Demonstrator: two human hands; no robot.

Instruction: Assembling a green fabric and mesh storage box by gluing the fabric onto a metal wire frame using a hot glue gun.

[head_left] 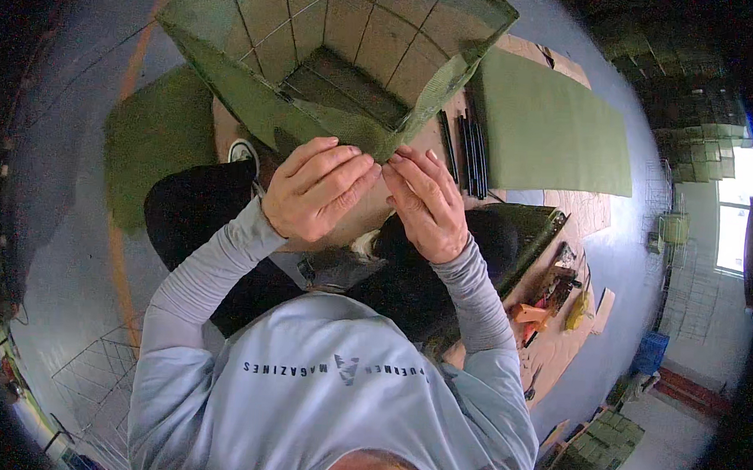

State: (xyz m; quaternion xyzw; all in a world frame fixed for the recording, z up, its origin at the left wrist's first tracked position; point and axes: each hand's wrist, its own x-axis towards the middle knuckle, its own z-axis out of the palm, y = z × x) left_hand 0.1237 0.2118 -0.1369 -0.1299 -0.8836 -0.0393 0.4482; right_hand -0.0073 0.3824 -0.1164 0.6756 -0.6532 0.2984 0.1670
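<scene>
In front of me stands a box-shaped wire frame (pixel 327 14) covered in green fabric (pixel 248 99), its wide opening tilted toward me. The near corner of the fabric is pinched between the fingertips of my left hand (pixel 324 191) and my right hand (pixel 428 205). Both hands meet closely at that edge, fingers bent and pressed together. Whatever small thing may sit between the fingertips is hidden. Inside the frame, a dark rectangular bottom (pixel 345 87) shows.
Black rods (pixel 472 155) lie right of the frame, beside a flat green panel (pixel 553 125). Farther down on a plywood board are an orange-handled tool (pixel 531 313), a yellow object (pixel 578 311) and pliers (pixel 534 382). Green material (pixel 157 150) lies at left; a wire grid (pixel 101 383) is lower left.
</scene>
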